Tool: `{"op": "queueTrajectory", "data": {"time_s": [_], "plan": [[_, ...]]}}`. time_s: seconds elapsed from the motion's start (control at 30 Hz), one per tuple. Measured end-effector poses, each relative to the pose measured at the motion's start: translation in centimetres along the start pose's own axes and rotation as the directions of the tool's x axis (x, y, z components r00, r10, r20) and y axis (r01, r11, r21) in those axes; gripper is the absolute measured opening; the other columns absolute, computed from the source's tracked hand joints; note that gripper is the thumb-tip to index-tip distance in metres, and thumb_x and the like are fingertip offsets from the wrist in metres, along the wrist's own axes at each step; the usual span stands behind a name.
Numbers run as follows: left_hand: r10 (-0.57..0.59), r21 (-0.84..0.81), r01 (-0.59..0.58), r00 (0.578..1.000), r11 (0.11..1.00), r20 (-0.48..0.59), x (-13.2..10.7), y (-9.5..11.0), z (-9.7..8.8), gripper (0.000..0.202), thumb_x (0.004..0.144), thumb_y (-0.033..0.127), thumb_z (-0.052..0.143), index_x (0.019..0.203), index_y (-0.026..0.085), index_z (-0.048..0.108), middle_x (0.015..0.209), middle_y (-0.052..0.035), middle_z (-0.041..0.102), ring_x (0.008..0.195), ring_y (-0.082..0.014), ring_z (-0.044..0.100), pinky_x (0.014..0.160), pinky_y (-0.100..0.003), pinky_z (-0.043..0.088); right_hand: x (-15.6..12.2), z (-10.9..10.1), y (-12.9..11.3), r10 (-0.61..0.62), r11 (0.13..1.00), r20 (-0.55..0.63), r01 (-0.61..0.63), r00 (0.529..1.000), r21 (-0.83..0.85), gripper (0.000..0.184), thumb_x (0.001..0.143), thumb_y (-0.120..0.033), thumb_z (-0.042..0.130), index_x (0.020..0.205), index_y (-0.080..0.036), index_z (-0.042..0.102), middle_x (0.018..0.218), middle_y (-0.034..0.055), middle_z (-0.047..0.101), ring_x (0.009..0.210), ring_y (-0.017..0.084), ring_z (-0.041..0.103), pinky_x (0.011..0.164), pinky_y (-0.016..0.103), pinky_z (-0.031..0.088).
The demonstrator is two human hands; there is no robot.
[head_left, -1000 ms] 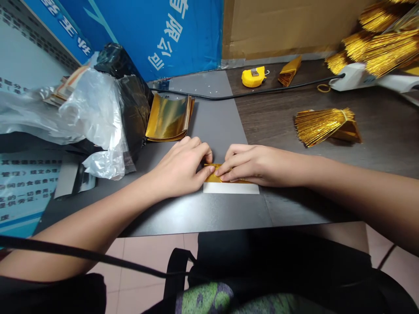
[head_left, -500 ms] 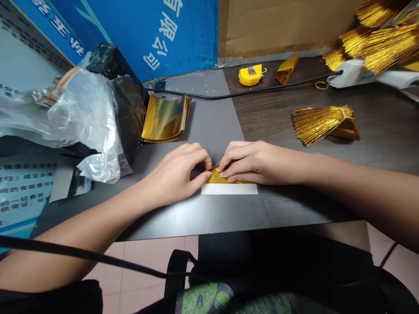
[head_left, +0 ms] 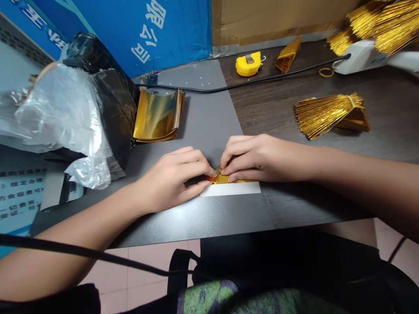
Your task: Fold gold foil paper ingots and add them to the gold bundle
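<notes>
A sheet of gold foil paper (head_left: 224, 179) with a white strip along its near edge lies on the grey tabletop, its left part folded over. My left hand (head_left: 180, 176) pinches the folded left end between thumb and fingertips. Pressed onto the foil beside the fold are the bent fingers of my right hand (head_left: 255, 159). My fingers cover much of the sheet. A stack of gold foil paper (head_left: 157, 115), curling at its edges, sits beyond my left hand.
A banded bundle of folded gold paper (head_left: 324, 114) lies to the right. Behind are a yellow tape measure (head_left: 248, 64), a folded gold piece (head_left: 288, 56), a rubber band (head_left: 326, 72) and a black cable (head_left: 209, 90). Plastic bags (head_left: 65, 109) crowd the left; more gold bundles (head_left: 393, 26) stand back right.
My left fingers have brought the foil's left end over to the right, making a fold beside my right fingertips. The right hand stays on the sheet. The view has shifted slightly.
</notes>
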State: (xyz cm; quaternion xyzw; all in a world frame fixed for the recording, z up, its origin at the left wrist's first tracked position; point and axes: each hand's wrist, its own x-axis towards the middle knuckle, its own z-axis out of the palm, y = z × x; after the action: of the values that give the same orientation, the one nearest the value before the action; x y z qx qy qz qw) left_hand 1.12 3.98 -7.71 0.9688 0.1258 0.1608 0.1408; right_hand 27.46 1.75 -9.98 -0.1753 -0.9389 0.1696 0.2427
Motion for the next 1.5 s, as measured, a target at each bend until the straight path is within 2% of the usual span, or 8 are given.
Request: {"op": "queueTrajectory", "data": {"time_s": [0.17, 0.27, 0.43, 0.7, 0.83, 1.07, 1.33, 1.5], "plan": [[0.106, 0.066, -0.105, 0.994, 0.992, -0.004, -0.11, -0.61, -0.07, 0.012, 0.098, 0.025, 0.066, 0.104, 0.018, 0.073, 0.093, -0.0032, 0.074, 0.084, -0.0126, 0.065, 0.076, -0.027, 0.05, -0.16, 0.02, 0.02, 0.016, 1.0, 0.009, -0.016, 1.0, -0.024, 0.023, 0.104, -0.028, 0.059, 0.103, -0.013, 0.076, 0.106, 0.0093, 0.071, 0.099, 0.017, 0.06, 0.089, 0.031, 0.052], [0.131, 0.131, -0.128, 0.991, 0.983, -0.011, -0.23, -0.64, 0.0, 0.013, 0.099, 0.028, 0.064, 0.104, 0.019, 0.072, 0.092, -0.0024, 0.075, 0.081, -0.0132, 0.065, 0.073, -0.029, 0.051, -0.19, 0.13, 0.06, 0.021, 0.999, 0.005, -0.021, 1.0, -0.026, 0.024, 0.105, -0.029, 0.058, 0.104, -0.014, 0.077, 0.107, 0.0102, 0.071, 0.099, 0.017, 0.061, 0.088, 0.032, 0.052], [0.125, 0.11, -0.125, 0.992, 0.986, 0.008, -0.28, -0.48, 0.07, 0.015, 0.098, 0.028, 0.064, 0.107, 0.017, 0.07, 0.095, -0.0047, 0.073, 0.082, -0.0149, 0.064, 0.074, -0.033, 0.053, -0.21, 0.2, 0.04, 0.041, 0.998, -0.005, -0.041, 0.999, -0.038, 0.023, 0.104, -0.027, 0.059, 0.105, -0.012, 0.077, 0.108, 0.0108, 0.069, 0.1, 0.017, 0.059, 0.088, 0.03, 0.05], [0.095, 0.108, -0.095, 0.995, 0.99, 0.01, -0.15, -0.51, 0.08, 0.013, 0.098, 0.026, 0.064, 0.103, 0.017, 0.072, 0.094, -0.0052, 0.071, 0.083, -0.0137, 0.063, 0.076, -0.03, 0.052, -0.12, 0.15, -0.35, 0.095, 0.995, 0.023, -0.094, 0.995, -0.033, 0.024, 0.106, -0.026, 0.055, 0.104, -0.014, 0.076, 0.113, 0.0106, 0.068, 0.102, 0.017, 0.058, 0.088, 0.029, 0.048], [0.072, 0.098, -0.073, 0.997, 0.993, 0.008, -0.14, -0.57, 0.14, 0.013, 0.098, 0.026, 0.064, 0.103, 0.018, 0.073, 0.096, -0.0051, 0.071, 0.085, -0.0128, 0.064, 0.079, -0.028, 0.051, -0.1, 0.12, -0.52, 0.083, 0.996, 0.024, -0.082, 0.996, -0.028, 0.027, 0.106, -0.024, 0.052, 0.102, -0.011, 0.076, 0.116, 0.0117, 0.068, 0.102, 0.018, 0.057, 0.088, 0.03, 0.047], [0.09, 0.105, -0.086, 0.996, 0.991, -0.029, -0.07, -0.96, 0.28, 0.013, 0.098, 0.029, 0.064, 0.101, 0.021, 0.074, 0.085, -0.0023, 0.071, 0.076, -0.0116, 0.061, 0.07, -0.027, 0.047, -0.04, -0.07, -0.66, 0.131, 0.991, 0.055, -0.131, 0.99, -0.002, 0.031, 0.108, -0.025, 0.049, 0.103, -0.013, 0.077, 0.119, 0.0125, 0.068, 0.104, 0.019, 0.058, 0.089, 0.031, 0.049], [0.157, 0.107, -0.159, 0.987, 0.981, 0.033, -0.22, -1.12, -0.03, 0.016, 0.098, 0.026, 0.065, 0.109, 0.02, 0.073, 0.089, -0.004, 0.071, 0.079, -0.0141, 0.059, 0.071, -0.03, 0.045, -0.04, 0.1, -0.73, 0.118, 0.993, -0.017, -0.118, 0.993, -0.01, 0.029, 0.108, -0.029, 0.051, 0.105, -0.015, 0.076, 0.113, 0.0078, 0.073, 0.103, 0.017, 0.063, 0.091, 0.03, 0.05], [0.132, 0.18, -0.142, 0.989, 0.973, 0.067, -0.44, -0.9, -0.06, 0.017, 0.101, 0.029, 0.059, 0.108, 0.023, 0.074, 0.09, -0.0029, 0.071, 0.079, -0.0142, 0.059, 0.069, -0.031, 0.042, -0.02, -0.01, -0.78, 0.099, 0.995, 0.01, -0.098, 0.995, -0.026, 0.029, 0.108, -0.027, 0.051, 0.114, -0.013, 0.075, 0.118, 0.0089, 0.072, 0.104, 0.018, 0.061, 0.091, 0.031, 0.05]]}}
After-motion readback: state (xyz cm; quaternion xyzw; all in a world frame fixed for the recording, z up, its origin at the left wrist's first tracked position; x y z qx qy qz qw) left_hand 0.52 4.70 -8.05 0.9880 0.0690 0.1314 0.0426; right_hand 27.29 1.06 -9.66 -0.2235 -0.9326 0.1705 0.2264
